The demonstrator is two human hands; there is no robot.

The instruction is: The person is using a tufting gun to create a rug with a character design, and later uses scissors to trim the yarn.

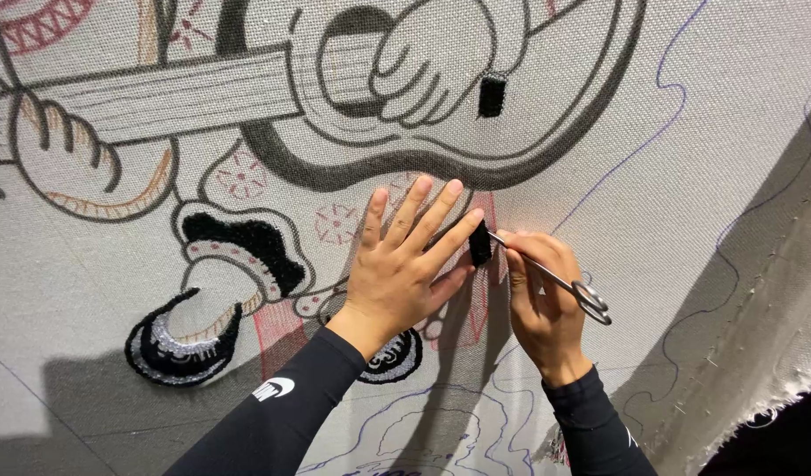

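Tufted patch: a small black rectangular patch of tufted yarn [480, 243] sat on the cloth near the frame's middle, between the two hands, touching the left fingertips.
Scissors: slim silver metal scissors [555, 280] lay with the blades pointing to 10 o'clock, tips at the patch, loops out at 4 o'clock.
Right hand: the right hand [542, 304] was at 3 o'clock of the patch, its fingers [522, 264] curled closed around the scissors' shanks.
Left hand: the left hand [403, 264] lay flat on the cloth at 9 o'clock of the patch, fingers [432, 216] spread open and straight, holding nothing; the forefinger ran along the patch's edge.
Sleeves: both forearms wore black long sleeves [277, 414].
Cloth: a stretched pale grey woven backing cloth [705, 123] filled the view, bearing a drawn cartoon figure with a guitar.
Other tufting: a black tufted curved shape [246, 242] stood at 9 o'clock of the left hand; a black and grey tufted shoe shape [180, 344] at 8 o'clock; a second small black block [492, 94] at 12 o'clock of the patch, well apart.
Edge: the cloth's frayed edge [776, 388] ran at 4 o'clock.
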